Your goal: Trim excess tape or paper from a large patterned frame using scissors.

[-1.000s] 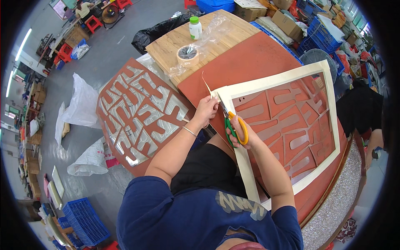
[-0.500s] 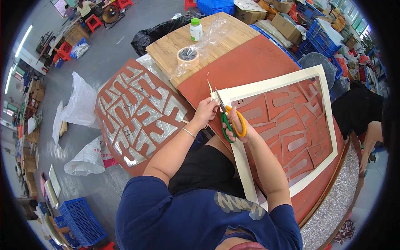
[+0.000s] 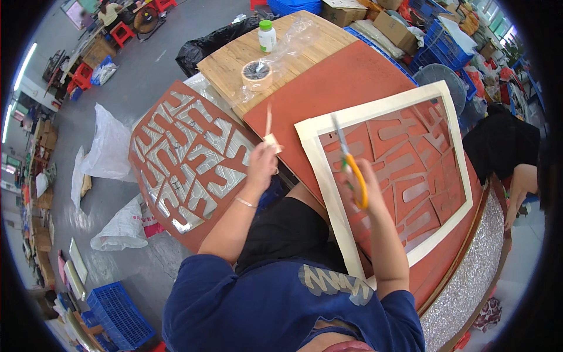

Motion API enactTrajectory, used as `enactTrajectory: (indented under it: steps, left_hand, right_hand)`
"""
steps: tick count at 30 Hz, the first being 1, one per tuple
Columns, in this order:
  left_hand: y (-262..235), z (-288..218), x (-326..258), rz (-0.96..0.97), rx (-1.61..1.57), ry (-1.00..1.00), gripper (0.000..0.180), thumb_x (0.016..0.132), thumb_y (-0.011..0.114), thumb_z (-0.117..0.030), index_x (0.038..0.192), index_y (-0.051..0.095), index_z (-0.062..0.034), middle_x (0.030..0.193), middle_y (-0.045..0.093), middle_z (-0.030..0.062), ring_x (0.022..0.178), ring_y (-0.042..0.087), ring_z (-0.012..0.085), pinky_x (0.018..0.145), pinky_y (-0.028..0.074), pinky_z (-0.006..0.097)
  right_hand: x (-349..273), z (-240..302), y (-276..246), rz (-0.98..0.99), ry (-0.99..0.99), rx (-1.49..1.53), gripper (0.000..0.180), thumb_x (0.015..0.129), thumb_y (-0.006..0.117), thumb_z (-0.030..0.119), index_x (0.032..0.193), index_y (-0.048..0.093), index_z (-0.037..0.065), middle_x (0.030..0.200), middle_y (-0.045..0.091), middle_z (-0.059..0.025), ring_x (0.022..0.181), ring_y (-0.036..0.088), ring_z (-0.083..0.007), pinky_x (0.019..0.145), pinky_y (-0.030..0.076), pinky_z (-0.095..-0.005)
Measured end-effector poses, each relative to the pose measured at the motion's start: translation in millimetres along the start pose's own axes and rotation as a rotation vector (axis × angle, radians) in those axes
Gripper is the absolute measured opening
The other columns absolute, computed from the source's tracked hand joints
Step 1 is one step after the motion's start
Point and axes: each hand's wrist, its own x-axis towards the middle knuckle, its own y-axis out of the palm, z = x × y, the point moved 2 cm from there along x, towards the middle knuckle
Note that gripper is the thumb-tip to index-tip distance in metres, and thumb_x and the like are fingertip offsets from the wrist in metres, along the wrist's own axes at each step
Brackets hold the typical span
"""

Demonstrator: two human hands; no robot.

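Note:
My left hand (image 3: 260, 169) pinches a small cream piece of tape (image 3: 271, 142), from which a thin strip sticks up. It hovers over the gap left of the red-brown board (image 3: 316, 88). In my right hand (image 3: 368, 185) are scissors (image 3: 341, 138) with a yellow and a green handle loop; their blades point up and look closed, slightly blurred. Beneath them lies a flat clear panel with brown cut-out shapes (image 3: 404, 154), edged all round by a cream tape border (image 3: 381, 98). The scissors are apart from the tape piece.
A second cut-out panel (image 3: 190, 149) lies to the left. On the wooden board (image 3: 226, 61) are a tape roll (image 3: 257, 82), a green-capped white bottle (image 3: 267, 40) and clear plastic film (image 3: 293, 41). Another person's arm (image 3: 516, 193) is at right, near a glittery strip (image 3: 469, 276).
My hands have parted: the left moved left and down with the tape piece, now off the panel's corner. The right drew the scissors right, and their blades have closed.

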Motion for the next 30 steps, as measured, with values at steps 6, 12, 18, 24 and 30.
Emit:
enactTrajectory:
  steps: [6,12,18,24,30]
  left_hand:
    - [-44,-52,9,-0.077,0.213,0.135,0.006,0.085,0.049,-0.002,0.085,0.052,0.004,0.09,0.062,0.0181,0.066,0.062,0.017,0.058,0.057,0.029]
    - [-4,-63,94,0.144,0.54,-0.049,0.028,0.086,0.049,-0.009,0.112,0.054,-0.0018,0.078,0.061,0.0107,0.058,0.056,0.0114,0.047,0.043,0.021]
    - [62,-47,104,0.222,1.022,-0.095,0.046,0.079,0.064,-0.038,0.102,0.062,0.0018,0.069,0.056,0.0045,0.052,0.046,0.009,0.044,0.035,0.024]
    - [56,-28,115,0.461,1.155,-0.3,0.04,0.076,0.069,-0.042,0.087,0.062,-0.0049,0.06,0.047,-0.0029,0.046,0.038,0.0069,0.041,0.027,0.024]
    - [49,-28,105,0.51,0.78,-0.363,0.024,0.084,0.065,-0.03,0.079,0.053,-0.0101,0.058,0.038,-0.0067,0.044,0.029,0.0036,0.039,0.019,0.021]
  right_hand:
    - [-140,-53,-156,-0.874,-0.203,-0.825,0.053,0.079,0.065,0.005,0.127,0.043,0.004,0.107,0.061,-0.015,0.098,0.06,-0.0204,0.083,0.046,-0.0303]
    - [-267,-127,-158,-1.076,0.116,-0.76,0.046,0.086,0.063,0.022,0.123,0.043,0.003,0.084,0.06,-0.0109,0.067,0.059,-0.0175,0.058,0.049,-0.028]
    - [-307,-181,-72,-1.135,0.127,-0.337,0.049,0.088,0.059,0.024,0.127,0.037,0.006,0.077,0.054,-0.0076,0.042,0.048,-0.01,0.034,0.04,-0.0216]
    - [-232,-94,-45,-0.338,-0.271,0.05,0.055,0.087,0.059,0.038,0.124,0.031,0.008,0.095,0.054,-0.0126,0.054,0.052,-0.0124,0.046,0.045,-0.0241]
    - [-76,-43,0,0.628,0.144,0.155,0.074,0.084,0.032,0.07,0.114,0.039,0.002,0.089,0.057,-0.0118,0.062,0.055,-0.0148,0.057,0.05,-0.0283]
